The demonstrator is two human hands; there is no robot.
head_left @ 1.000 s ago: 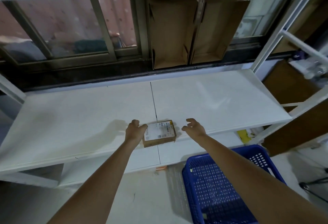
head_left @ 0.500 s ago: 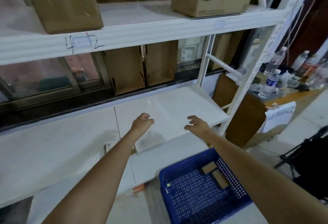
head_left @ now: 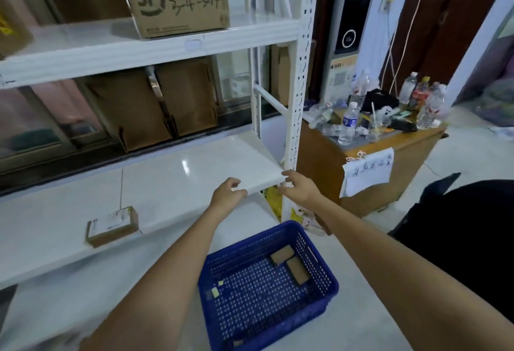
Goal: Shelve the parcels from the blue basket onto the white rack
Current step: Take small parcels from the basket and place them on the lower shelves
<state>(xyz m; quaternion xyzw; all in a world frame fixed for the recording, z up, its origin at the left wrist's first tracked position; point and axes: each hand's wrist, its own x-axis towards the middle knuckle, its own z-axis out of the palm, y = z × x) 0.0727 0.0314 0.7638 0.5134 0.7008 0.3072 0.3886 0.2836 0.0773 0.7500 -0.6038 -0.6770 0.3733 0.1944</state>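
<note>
Head view: our left hand point(head_left: 226, 193) and right hand point(head_left: 299, 188) hang loosely curled, empty, mid-frame; next we reach down for parcels point(head_left: 290, 263) in the basket point(head_left: 319, 297).

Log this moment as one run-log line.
left hand: empty | right hand: empty | small parcel: on white rack | blue basket: two parcels left

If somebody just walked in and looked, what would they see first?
Probably the bright blue basket on the floor, with two small brown parcels lying in its far right corner. Next, the two bare arms reaching out over it, the left hand and right hand both empty by the edge of the white rack. One small labelled parcel sits at the front edge of that shelf, left of the hands.
</note>
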